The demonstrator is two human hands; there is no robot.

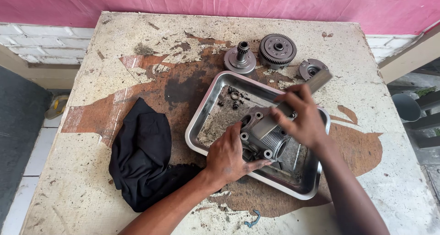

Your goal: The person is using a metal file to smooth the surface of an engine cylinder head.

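- Nearest the front edge of the worn table point(91, 180) there's a little blue scrap point(251, 219) lying loose, plus a crumpled black rag point(142, 157) toward the left side, close enough to grab for wiping.
- The left hand point(229, 157) is clamped on the near side of a grey finned engine casting point(263, 136), looks like a cylinder head, fingers wrapped around its lower edge. I reckon that's to pin it so it can't slide.
- The casting sits inside a steel tray point(206, 111) right of the table's middle, which probably keeps grime and small bits contained.
- The right hand point(300, 118) grips a flat metal bar point(288, 105), maybe a scraper or file, laid at a slant across the casting's top face with its far end sticking out past the tray.
- A few small rings and bits point(234, 97) are gathered in the tray's far left corner, out of the way.
- Beyond the tray, near the far edge, three round parts sit in a row: a hub with a splined shaft point(240, 58), a toothed clutch gear point(277, 49) and a smaller round piece point(310, 69).
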